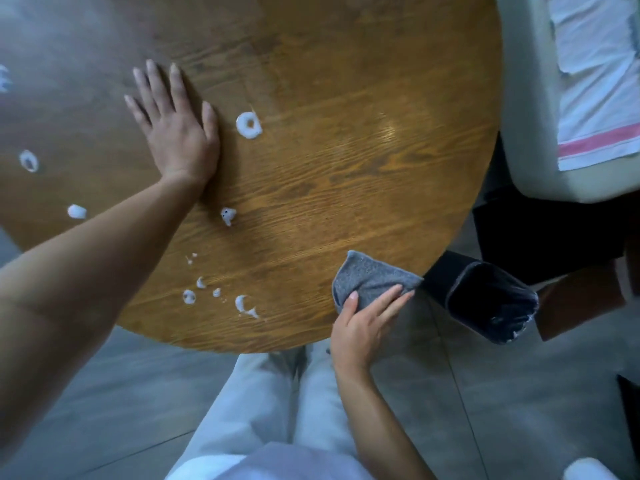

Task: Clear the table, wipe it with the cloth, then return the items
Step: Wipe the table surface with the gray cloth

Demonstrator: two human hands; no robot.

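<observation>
One cloth (372, 280), grey, soft, light, bunched at near-right bench (346, 150) edge. Your right hand (360, 327) pinches its near fold; left hand (176, 123) flat, released, bracing bench. Foam blobs (248, 124) look slippery: keep fingers spread atop cloth.

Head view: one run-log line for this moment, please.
stage: wiping | left hand: flat on table | right hand: holds cloth | foam blobs: remaining

Grey tiled floor (519, 393), black bin (491, 301), cream chair (526, 133) with white towel (595, 98)
</observation>
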